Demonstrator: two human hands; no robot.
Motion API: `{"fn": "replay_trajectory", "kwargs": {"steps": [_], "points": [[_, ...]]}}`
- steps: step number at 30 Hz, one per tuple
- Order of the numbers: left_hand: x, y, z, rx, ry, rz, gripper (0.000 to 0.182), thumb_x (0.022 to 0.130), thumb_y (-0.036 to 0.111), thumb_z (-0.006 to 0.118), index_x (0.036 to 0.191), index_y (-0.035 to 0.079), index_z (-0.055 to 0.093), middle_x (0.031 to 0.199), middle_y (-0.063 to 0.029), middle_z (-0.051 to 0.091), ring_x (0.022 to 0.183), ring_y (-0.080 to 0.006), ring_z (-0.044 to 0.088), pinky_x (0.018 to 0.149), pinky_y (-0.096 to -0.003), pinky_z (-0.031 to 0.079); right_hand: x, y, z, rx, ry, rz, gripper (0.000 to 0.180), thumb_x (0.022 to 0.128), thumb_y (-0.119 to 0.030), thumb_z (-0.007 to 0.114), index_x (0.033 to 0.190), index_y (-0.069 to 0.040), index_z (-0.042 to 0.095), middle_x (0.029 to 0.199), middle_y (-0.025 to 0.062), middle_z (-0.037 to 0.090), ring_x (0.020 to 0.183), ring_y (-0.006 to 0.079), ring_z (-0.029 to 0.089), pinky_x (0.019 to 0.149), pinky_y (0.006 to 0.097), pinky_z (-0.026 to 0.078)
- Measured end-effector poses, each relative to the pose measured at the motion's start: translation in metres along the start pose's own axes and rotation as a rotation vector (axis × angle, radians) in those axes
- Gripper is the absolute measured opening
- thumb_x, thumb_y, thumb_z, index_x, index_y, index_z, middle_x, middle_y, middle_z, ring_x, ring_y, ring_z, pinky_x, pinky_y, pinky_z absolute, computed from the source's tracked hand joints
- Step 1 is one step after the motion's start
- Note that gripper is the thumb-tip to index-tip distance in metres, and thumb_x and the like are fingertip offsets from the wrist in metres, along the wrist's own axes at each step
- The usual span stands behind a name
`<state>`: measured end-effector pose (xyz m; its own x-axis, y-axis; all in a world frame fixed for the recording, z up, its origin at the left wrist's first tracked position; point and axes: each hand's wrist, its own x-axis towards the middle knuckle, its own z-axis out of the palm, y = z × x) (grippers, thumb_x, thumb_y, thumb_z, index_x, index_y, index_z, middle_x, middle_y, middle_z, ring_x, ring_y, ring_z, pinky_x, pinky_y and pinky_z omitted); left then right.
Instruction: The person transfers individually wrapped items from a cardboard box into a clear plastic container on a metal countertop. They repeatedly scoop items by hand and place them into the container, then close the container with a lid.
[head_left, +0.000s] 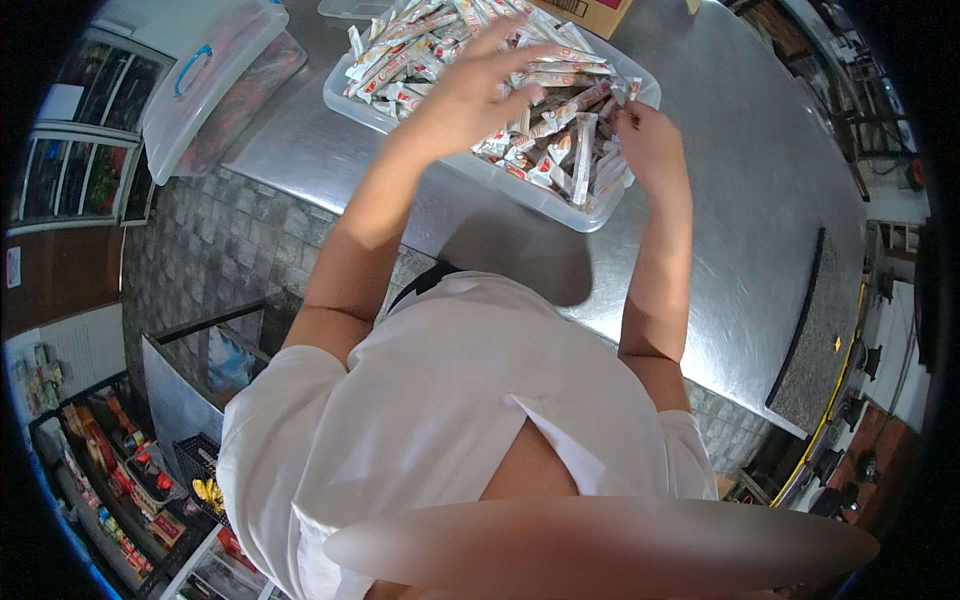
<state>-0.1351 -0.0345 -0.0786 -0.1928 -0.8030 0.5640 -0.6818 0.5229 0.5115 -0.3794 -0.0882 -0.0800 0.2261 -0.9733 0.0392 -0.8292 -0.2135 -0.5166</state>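
Observation:
A translucent plastic tub (581, 217) sits on a stainless steel table (750, 247), heaped with slim wrapped sticks (405, 64) in white printed wrappers. Darker sticks (559, 142) in clearer wrapping lie in its right part. My left hand (469, 94) is over the middle of the heap, slightly blurred, its fingers spread and nothing visible in them. At the tub's right rim, my right hand (654, 146) has its fingers bent in among the sticks. Whether those fingertips pinch a stick is hidden.
Left of the tub stands another clear plastic container (247, 105) with a blue-handled lid (199, 82). A cardboard box (589, 15) is behind the tub. A dark mat (814, 330) lies at the table's right end. Shelves of goods (112, 480) stand at lower left.

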Motion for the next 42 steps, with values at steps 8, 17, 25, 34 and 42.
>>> {"fn": "replay_trajectory", "kwargs": {"steps": [8, 17, 25, 34, 42], "points": [[-0.045, -0.092, -0.055, 0.366, 0.183, -0.617, 0.063, 0.094, 0.05, 0.046, 0.14, 0.007, 0.042, 0.144, -0.0229, 0.039, 0.137, -0.0387, 0.032, 0.112, -0.0549, 0.019, 0.008, 0.013, 0.011, 0.256, 0.378, -0.156, 0.051, 0.097, -0.042, 0.045, 0.128, -0.002, 0.052, 0.133, 0.0254, 0.047, 0.122, 0.0405, 0.047, 0.1, 0.0441, 0.039], [-0.029, -0.096, -0.045, 0.585, -0.135, -0.391, 0.06, 0.096, 0.051, 0.039, 0.131, 0.004, 0.052, 0.133, -0.0242, 0.05, 0.128, -0.0407, 0.041, 0.107, -0.0494, 0.03, 0.041, 0.02, 0.047, 0.088, 0.046, -0.482, 0.059, 0.097, -0.045, 0.042, 0.133, 0.002, 0.047, 0.136, 0.0231, 0.047, 0.132, 0.0398, 0.037, 0.109, 0.0433, 0.03], [0.079, -0.08, -0.003, 0.485, -0.254, -0.046, 0.053, 0.094, 0.05, 0.047, 0.129, 0.011, 0.055, 0.134, -0.0155, 0.052, 0.128, -0.0307, 0.043, 0.106, -0.0519, 0.031, 0.072, 0.006, 0.023, 0.385, 0.038, -0.404, 0.06, 0.096, -0.048, 0.045, 0.129, 0.001, 0.053, 0.131, 0.0214, 0.053, 0.121, 0.0414, 0.049, 0.103, 0.0415, 0.037], [0.056, -0.106, 0.026, 0.604, -0.564, -0.179, 0.066, 0.094, 0.063, 0.032, 0.147, 0.024, 0.031, 0.151, -0.0075, 0.03, 0.141, -0.0282, 0.023, 0.112, -0.0596, 0.014, 0.091, 0.004, 0.067, -0.046, -0.089, -0.553, 0.075, 0.093, -0.063, 0.033, 0.146, -0.009, 0.034, 0.151, 0.0113, 0.032, 0.143, 0.0331, 0.017, 0.115, 0.0427, 0.021], [0.076, -0.084, 0.013, 0.58, -0.553, -0.233, 0.059, 0.097, 0.053, 0.037, 0.144, 0.018, 0.037, 0.148, -0.0108, 0.035, 0.138, -0.028, 0.03, 0.113, -0.052, 0.018, 0.102, -0.02, 0.04, -0.055, -0.259, -0.458, 0.07, 0.094, -0.061, 0.037, 0.133, -0.005, 0.052, 0.137, 0.0171, 0.049, 0.132, 0.0329, 0.039, 0.111, 0.0372, 0.027]]}}
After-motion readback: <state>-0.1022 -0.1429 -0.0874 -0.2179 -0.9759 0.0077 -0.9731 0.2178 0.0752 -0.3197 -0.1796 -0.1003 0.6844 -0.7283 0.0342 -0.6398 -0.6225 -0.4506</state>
